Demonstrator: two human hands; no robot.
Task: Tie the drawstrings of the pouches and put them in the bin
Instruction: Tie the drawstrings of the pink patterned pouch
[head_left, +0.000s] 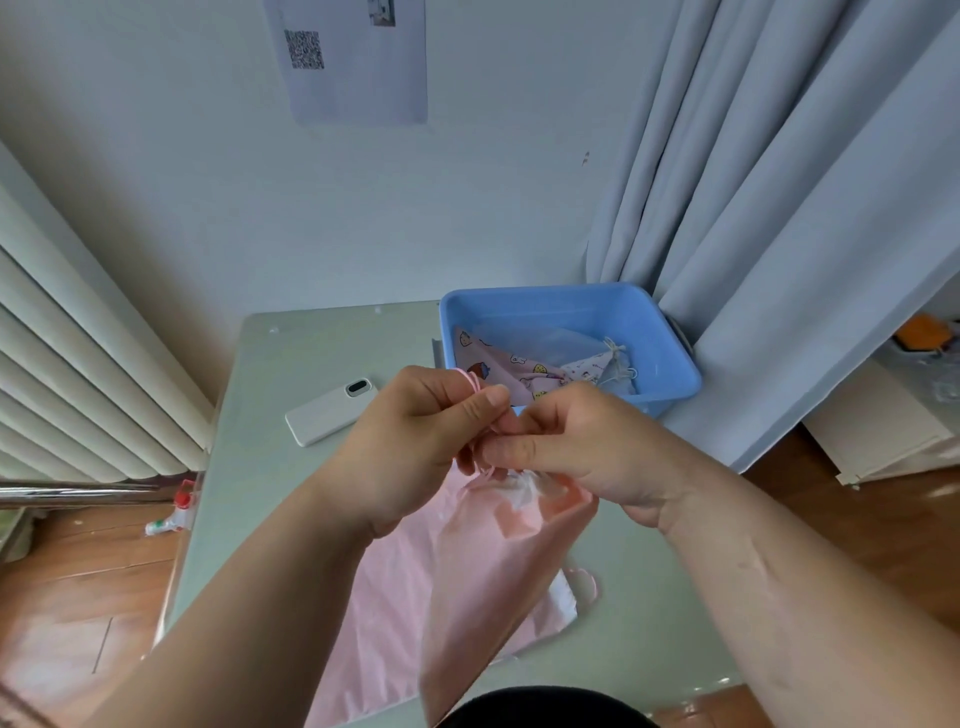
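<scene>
A pink drawstring pouch (483, 561) hangs in front of me above the table, its mouth gathered tight. My left hand (415, 441) pinches the pink drawstring (471, 383), which loops over its index finger. My right hand (582, 447) pinches the same cord just above the gathered mouth. The two hands touch. Behind them stands a blue plastic bin (670, 358) at the table's far right, holding several patterned and pale pouches (524, 371). Another pink pouch (384, 613) lies flat on the table beneath the hanging one.
A white phone (330, 413) lies face down on the grey-green table (291, 364), left of the bin. A radiator (78, 364) is at the left, grey curtains (779, 234) at the right. A small bottle (174, 517) lies on the wooden floor.
</scene>
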